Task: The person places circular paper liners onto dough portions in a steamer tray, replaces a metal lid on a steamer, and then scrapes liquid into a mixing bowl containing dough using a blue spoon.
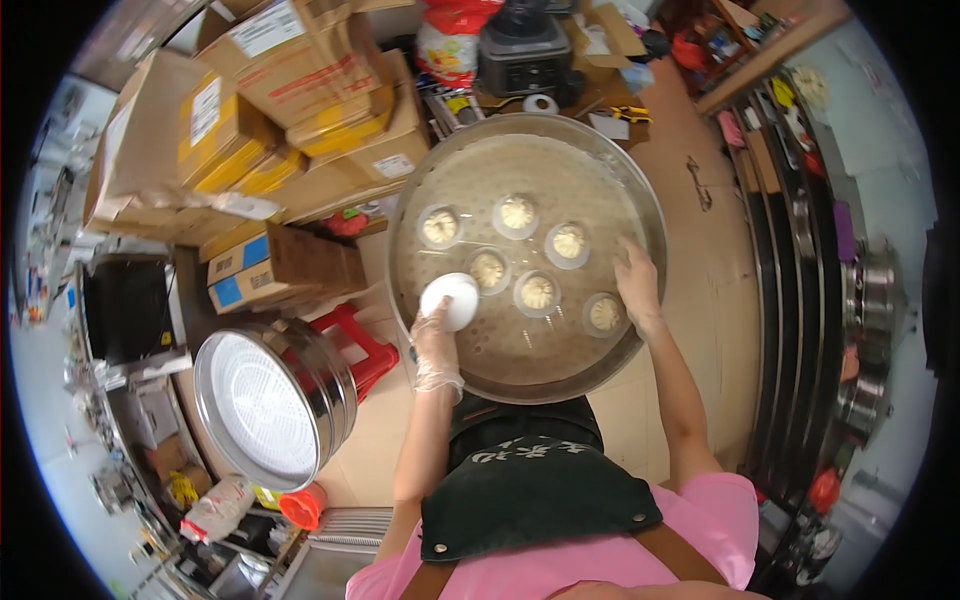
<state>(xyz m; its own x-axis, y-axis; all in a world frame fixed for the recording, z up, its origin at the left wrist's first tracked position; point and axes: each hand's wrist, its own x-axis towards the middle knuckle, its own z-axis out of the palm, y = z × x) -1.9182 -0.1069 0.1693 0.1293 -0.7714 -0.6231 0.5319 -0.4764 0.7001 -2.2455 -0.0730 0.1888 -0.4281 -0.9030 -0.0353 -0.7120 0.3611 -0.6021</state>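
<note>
At centre-left of the frame, the gloved left hand (435, 345) gripped a white disc (460, 308) at its fingertips. Six dumplings (537, 293) sat above and right of that grip on the round metal tray (522, 391); whether the right hand (638, 284), at the tray's right side, gripped anything was unclear.

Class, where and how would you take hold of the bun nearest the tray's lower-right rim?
Probably from above with the right hand, which is nearest, pinching low on opposite sides of the bun. It is round, pressing its pleated top might spoil it, and the tray's rim crowds its right side.
</note>
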